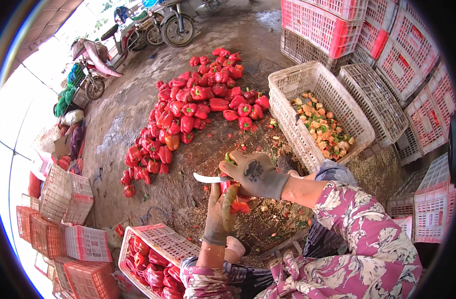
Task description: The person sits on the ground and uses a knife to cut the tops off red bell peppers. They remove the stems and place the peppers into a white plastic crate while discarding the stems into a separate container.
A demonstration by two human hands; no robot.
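Note:
My left hand (218, 215), in a coated work glove, holds a red bell pepper (240, 205) before me; part of the pepper is hidden by the fingers. Over it is my right hand (256, 173), gloved too, closed around a knife whose curved blade (207, 178) points left across the pepper. A bit of green shows at the right thumb. Beyond the hands, a long heap of red bell peppers (175, 116) lies on the floor. Cores and stems (323, 127) lie in a white plastic crate (344, 110) at the right. A pink and white crate (172, 241) at lower left contains red peppers (153, 271).
Stacked crates (321, 30) stand along the right, with more crates (88, 278) at lower left. Seeds and scraps (265, 224) litter the floor around my feet. Parked motorbikes (177, 28) and a scooter (95, 84) stand at the upper left.

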